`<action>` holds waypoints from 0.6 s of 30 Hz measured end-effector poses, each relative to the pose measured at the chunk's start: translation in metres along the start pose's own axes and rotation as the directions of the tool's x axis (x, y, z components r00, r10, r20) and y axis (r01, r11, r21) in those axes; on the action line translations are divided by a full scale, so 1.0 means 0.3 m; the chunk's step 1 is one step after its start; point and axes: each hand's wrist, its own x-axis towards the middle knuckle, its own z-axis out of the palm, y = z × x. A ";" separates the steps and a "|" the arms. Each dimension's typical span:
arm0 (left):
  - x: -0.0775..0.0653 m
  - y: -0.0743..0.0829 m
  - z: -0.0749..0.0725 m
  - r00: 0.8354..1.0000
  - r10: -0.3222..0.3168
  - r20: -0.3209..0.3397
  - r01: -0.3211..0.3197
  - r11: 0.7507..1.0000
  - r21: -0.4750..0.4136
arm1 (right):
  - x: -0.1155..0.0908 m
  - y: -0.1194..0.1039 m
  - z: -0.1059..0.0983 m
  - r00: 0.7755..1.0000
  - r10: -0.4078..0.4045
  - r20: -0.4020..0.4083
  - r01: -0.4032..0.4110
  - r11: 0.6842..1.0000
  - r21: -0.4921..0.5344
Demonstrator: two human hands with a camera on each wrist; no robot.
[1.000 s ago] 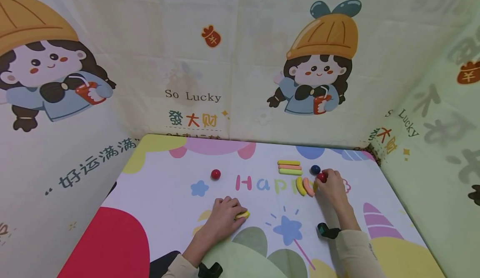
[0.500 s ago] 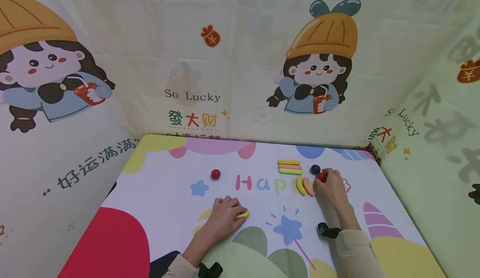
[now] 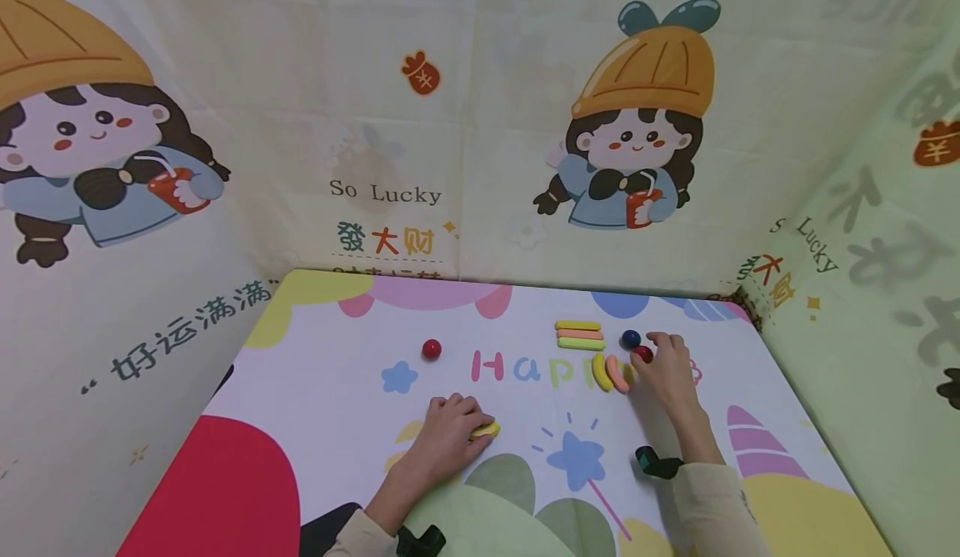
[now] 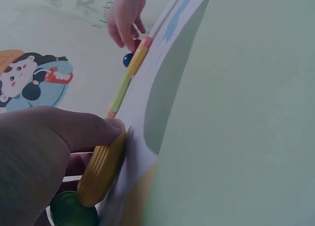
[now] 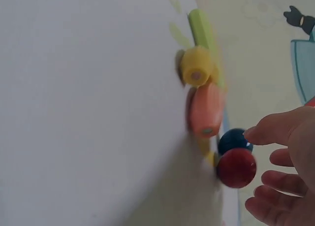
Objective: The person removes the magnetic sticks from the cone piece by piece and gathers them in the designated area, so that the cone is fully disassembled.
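My left hand [image 3: 450,432] rests on the tabletop and pinches a curved yellow banana-shaped piece [image 4: 102,172], its thumb along the ridged top. A green ball [image 4: 74,209] lies against that piece, partly under the fingers. On the right, my right hand [image 3: 670,371] hovers with loosely spread fingers beside a red ball [image 5: 236,168]; nothing is held in it. A dark blue ball [image 3: 631,340] touches the red one. Left of this hand are a curved yellow piece [image 3: 602,373] and a curved pink piece [image 3: 617,374]; another yellow piece [image 3: 628,371] is mostly hidden.
Three straight sticks lie side by side behind the curved pieces: yellow [image 3: 577,325], pink [image 3: 580,334] and green [image 3: 581,344]. A second red ball [image 3: 431,349] sits alone left of centre. Printed cloth walls enclose the back and sides of the patterned tabletop [image 3: 352,348].
My right fingers have loosened from the red ball and shifted slightly right and up, leaving it beside the blue ball. The left hand stays still on its yellow piece.
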 end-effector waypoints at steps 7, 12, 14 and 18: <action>-0.005 -0.026 -0.032 0.999 -0.024 -0.023 0.023 0.998 -0.063 | -0.038 -0.072 -0.032 0.998 -0.058 -0.029 0.059 0.998 0.032; -0.009 -0.050 -0.071 0.999 -0.044 -0.023 0.042 0.997 -0.071 | -0.074 -0.118 -0.030 0.990 -0.139 -0.034 0.141 0.986 0.085; -0.014 -0.059 -0.086 0.999 -0.051 0.002 0.051 0.996 -0.067 | -0.090 -0.135 -0.021 0.984 -0.172 -0.040 0.175 0.980 0.096; -0.023 -0.075 -0.108 0.994 -0.077 0.073 0.083 0.994 -0.074 | -0.121 -0.170 0.005 0.975 -0.218 -0.054 0.222 0.971 0.085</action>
